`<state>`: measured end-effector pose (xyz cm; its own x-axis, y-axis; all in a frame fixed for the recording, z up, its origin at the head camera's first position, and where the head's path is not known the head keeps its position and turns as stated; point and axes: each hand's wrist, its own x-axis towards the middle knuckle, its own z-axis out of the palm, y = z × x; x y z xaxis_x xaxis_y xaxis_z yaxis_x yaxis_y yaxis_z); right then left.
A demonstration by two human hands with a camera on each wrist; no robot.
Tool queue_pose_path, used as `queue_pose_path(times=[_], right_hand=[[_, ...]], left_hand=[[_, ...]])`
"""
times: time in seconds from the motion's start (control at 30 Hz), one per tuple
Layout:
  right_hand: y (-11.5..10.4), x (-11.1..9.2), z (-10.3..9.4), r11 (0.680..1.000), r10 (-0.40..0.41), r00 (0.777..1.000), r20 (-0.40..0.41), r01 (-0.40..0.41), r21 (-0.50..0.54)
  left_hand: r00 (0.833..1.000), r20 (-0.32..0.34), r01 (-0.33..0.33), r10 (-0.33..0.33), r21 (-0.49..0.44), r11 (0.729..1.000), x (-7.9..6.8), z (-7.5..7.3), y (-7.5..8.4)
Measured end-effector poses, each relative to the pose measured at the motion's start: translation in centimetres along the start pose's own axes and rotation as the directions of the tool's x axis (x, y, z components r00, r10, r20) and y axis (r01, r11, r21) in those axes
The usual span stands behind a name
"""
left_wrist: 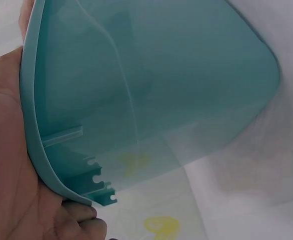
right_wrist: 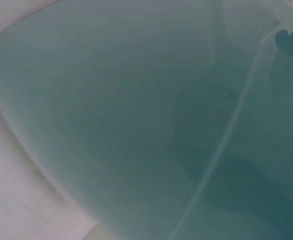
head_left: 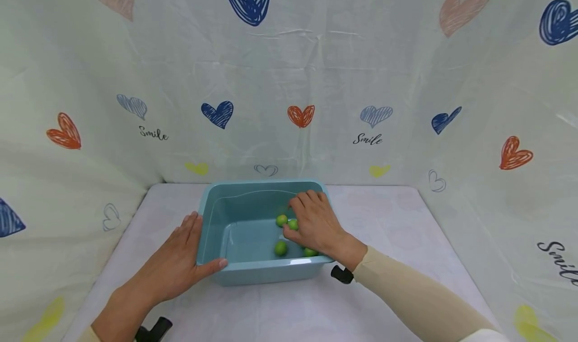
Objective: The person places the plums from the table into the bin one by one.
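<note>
A teal plastic basin (head_left: pixel 266 273) stands on the table with several small green limes (head_left: pixel 281 248) on its floor. My left hand (head_left: pixel 173 259) holds the basin's left end, fingers along the side and thumb over the front rim. In the left wrist view, the palm of the left hand (left_wrist: pixel 9 165) lies against the basin rim (left_wrist: pixel 30 125), fingertips bent below it. Inside the basin's right half is my right hand (head_left: pixel 316 221), fingers curled downward. One lime (head_left: pixel 293 224) shows between its thumb and index finger; I cannot tell whether they grip it. The right wrist view shows mostly basin wall (right_wrist: pixel 116 115).
A pale cloth covers the table (head_left: pixel 375 216). Behind and on both sides hangs a white curtain (head_left: pixel 334 81) printed with hearts and lettering. Black wrist camera mounts (head_left: pixel 341 274) sit under both wrists, the right one close to the basin's front right corner.
</note>
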<state>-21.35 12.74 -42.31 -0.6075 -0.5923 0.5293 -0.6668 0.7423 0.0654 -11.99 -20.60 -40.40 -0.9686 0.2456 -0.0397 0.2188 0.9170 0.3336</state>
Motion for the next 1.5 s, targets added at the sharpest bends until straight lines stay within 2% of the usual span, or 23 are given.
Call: queue_pose_path(times=[0.17, 0.3, 0.43, 0.53, 0.6, 0.77, 1.0, 1.13, 1.23, 1.37, 1.5], right_hand=[[0.1, -0.9, -0.7, 0.996, 0.084, 0.996, 0.006, -0.084, 0.015], [0.2, -2.1, -1.6, 0.981, 0.188, 0.98, 0.066, -0.191, 0.032], [0.1, -3.6, -2.7, 0.944, 0.308, 0.934, 0.179, -0.324, 0.064], [-0.1, -4.5, -3.6, 0.92, 0.362, 0.897, 0.254, -0.388, 0.058], [-0.1, -5.0, -4.0, 0.918, 0.372, 0.885, 0.279, -0.395, 0.028], [0.0, -5.6, -4.8, 0.926, 0.367, 0.878, 0.308, -0.377, -0.028], [0.9, -7.2, -5.6, 0.895, 0.411, 0.827, 0.382, -0.445, 0.001], [1.6, -8.8, -5.9, 0.884, 0.439, 0.817, 0.375, -0.468, -0.014], [2.1, -9.9, -6.1, 0.88, 0.453, 0.817, 0.356, -0.473, -0.036], [2.6, -10.7, -6.2, 0.874, 0.47, 0.814, 0.342, -0.482, -0.053], [3.1, -11.1, -6.4, 0.857, 0.502, 0.799, 0.331, -0.51, -0.068]], left_hand=[[1.0, 0.002, 0.001, -0.001, -0.01, 1.0, 0.0, 0.1, 0.2], [1.0, -0.004, 0.003, -0.003, 0.002, 1.0, -0.1, 0.2, 0.3], [1.0, -0.014, -0.002, 0.002, 0.01, 1.0, -0.2, 0.3, 0.3], [1.0, -0.021, -0.014, 0.014, 0.01, 1.0, -0.3, 0.3, 0.3], [1.0, -0.023, -0.016, 0.017, 0.012, 1.0, -0.3, 0.3, 0.3], [1.0, -0.025, 0.002, -0.002, 0.01, 1.0, 0.0, 0.4, 0.6], [1.0, -0.023, -0.001, 0.001, 0.002, 1.0, 0.6, 0.8, 1.6], [1.0, -0.027, -0.012, 0.012, 0.008, 1.0, 0.9, 0.9, 2.1], [1.0, -0.027, -0.012, 0.013, 0.017, 1.0, 1.2, 1.0, 2.4], [0.999, -0.027, -0.021, 0.021, 0.016, 1.0, 1.8, 1.0, 2.8], [0.999, -0.033, -0.041, 0.042, 0.014, 0.999, 2.6, 1.3, 3.2]])
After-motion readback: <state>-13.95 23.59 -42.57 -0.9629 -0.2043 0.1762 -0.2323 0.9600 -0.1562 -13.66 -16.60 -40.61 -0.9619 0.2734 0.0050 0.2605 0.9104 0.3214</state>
